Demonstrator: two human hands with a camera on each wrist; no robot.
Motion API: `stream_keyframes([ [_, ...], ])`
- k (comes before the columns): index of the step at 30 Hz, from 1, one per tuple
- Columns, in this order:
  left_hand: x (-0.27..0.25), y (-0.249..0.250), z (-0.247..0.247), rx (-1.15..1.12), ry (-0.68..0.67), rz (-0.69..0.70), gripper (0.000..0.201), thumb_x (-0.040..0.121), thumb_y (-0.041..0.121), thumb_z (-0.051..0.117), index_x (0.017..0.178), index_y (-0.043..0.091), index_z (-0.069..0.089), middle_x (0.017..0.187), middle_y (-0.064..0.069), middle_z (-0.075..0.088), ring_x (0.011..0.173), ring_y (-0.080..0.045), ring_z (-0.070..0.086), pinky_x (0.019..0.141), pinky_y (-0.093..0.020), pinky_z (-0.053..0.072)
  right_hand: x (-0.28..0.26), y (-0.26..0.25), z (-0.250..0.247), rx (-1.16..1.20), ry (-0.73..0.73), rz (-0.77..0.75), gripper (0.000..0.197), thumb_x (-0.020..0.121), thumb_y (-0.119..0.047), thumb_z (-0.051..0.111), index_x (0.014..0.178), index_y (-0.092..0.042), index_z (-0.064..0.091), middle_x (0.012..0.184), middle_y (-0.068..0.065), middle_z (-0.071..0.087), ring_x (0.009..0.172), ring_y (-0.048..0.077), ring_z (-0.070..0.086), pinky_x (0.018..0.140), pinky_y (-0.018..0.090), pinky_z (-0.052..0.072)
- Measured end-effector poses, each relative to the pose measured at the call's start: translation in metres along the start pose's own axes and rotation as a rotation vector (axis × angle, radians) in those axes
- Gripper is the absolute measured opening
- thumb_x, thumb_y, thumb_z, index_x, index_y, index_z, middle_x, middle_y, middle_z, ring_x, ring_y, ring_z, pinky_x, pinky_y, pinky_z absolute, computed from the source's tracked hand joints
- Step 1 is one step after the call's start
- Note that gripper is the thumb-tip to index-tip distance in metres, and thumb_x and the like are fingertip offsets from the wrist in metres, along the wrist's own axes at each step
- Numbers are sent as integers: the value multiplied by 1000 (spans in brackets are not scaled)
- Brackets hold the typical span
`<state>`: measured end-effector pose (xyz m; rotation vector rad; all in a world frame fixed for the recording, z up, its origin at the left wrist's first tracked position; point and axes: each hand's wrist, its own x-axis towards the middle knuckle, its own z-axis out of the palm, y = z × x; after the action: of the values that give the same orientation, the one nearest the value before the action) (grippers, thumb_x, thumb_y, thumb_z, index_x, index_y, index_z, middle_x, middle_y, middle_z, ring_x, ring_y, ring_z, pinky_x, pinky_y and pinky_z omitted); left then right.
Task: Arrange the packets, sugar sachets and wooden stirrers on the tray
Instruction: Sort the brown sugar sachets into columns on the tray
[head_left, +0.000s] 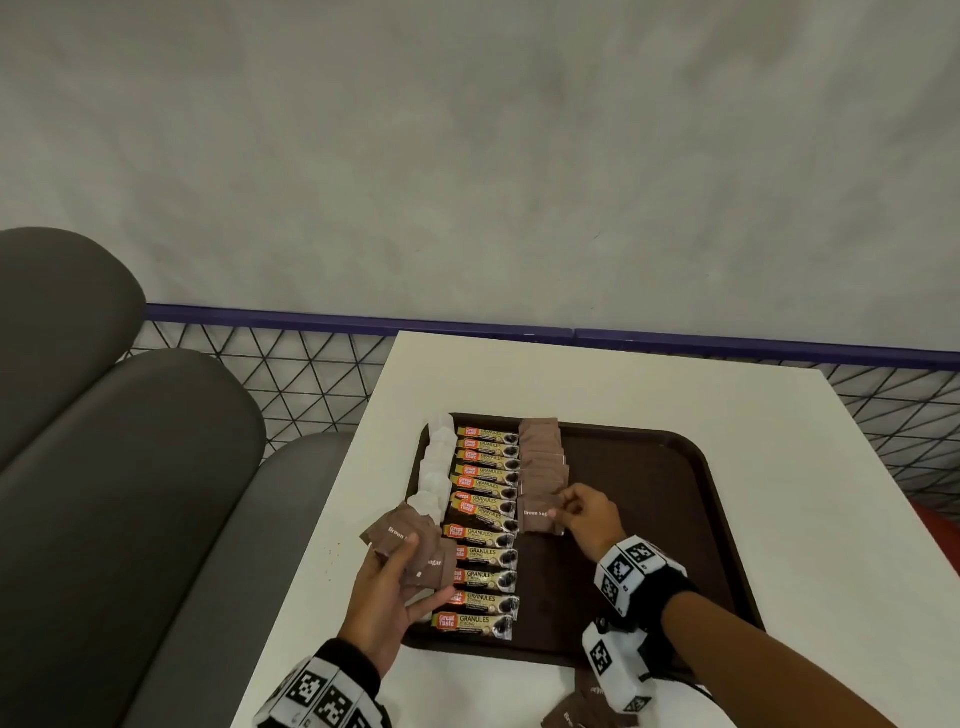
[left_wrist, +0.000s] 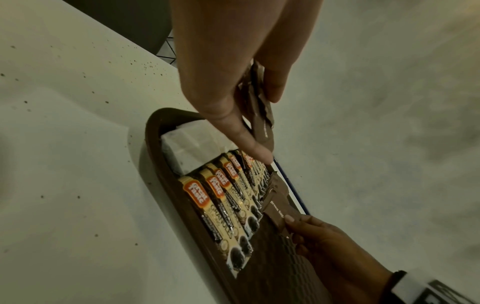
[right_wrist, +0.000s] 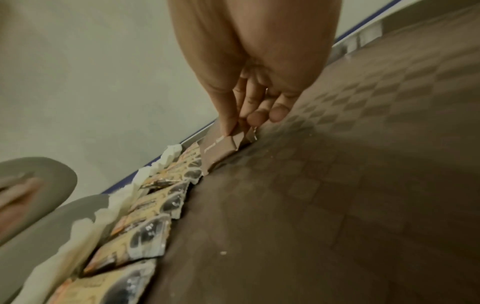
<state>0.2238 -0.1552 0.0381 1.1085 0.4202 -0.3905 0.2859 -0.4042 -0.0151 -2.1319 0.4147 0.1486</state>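
A dark brown tray (head_left: 649, 493) lies on the white table. On its left side run a column of white sachets (head_left: 436, 467), a column of coffee packets (head_left: 483, 519) and a column of brown sugar sachets (head_left: 543, 457). My right hand (head_left: 582, 512) pinches a brown sugar sachet (head_left: 537, 514) at the near end of that column; the same brown sachet (right_wrist: 221, 148) shows under my fingertips in the right wrist view. My left hand (head_left: 395, 587) holds a fanned bunch of brown sachets (head_left: 410, 545) over the tray's left edge, and the bunch (left_wrist: 257, 107) is pinched between thumb and fingers.
More brown sachets (head_left: 587, 712) lie on the table near its front edge, by my right forearm. A grey padded bench (head_left: 130, 467) stands left of the table. A black wire fence with a purple rail (head_left: 311, 353) runs behind. The tray's right half (head_left: 649, 545) is bare.
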Motion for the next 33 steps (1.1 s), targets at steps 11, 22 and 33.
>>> stream_keyframes([
  [11, 5, 1, -5, -28, -34, -75, 26, 94, 14, 43, 117, 11, 56, 111, -18, 66, 101, -35, 63, 62, -39, 58, 8, -2, 13, -141, 116, 54, 23, 81, -16, 67, 70, -25, 48, 86, 12, 61, 86, 23, 53, 81, 37, 49],
  [22, 4, -1, -1, 14, -1, -15, 25, 91, 10, 54, 115, 19, 58, 109, -12, 68, 102, -33, 64, 65, -39, 59, -8, -7, 5, -220, 229, -66, 32, 79, -27, 70, 103, -16, 51, 96, -4, 48, 98, 15, 40, 83, 29, 40],
  [33, -4, -6, 10, 82, 11, 42, 40, 85, 15, 63, 123, 23, 53, 115, -10, 65, 102, -27, 64, 64, -34, 57, -60, -52, 35, 297, -310, -248, 12, 85, -27, 63, 92, -19, 57, 92, -2, 58, 80, 5, 52, 75, 18, 41],
])
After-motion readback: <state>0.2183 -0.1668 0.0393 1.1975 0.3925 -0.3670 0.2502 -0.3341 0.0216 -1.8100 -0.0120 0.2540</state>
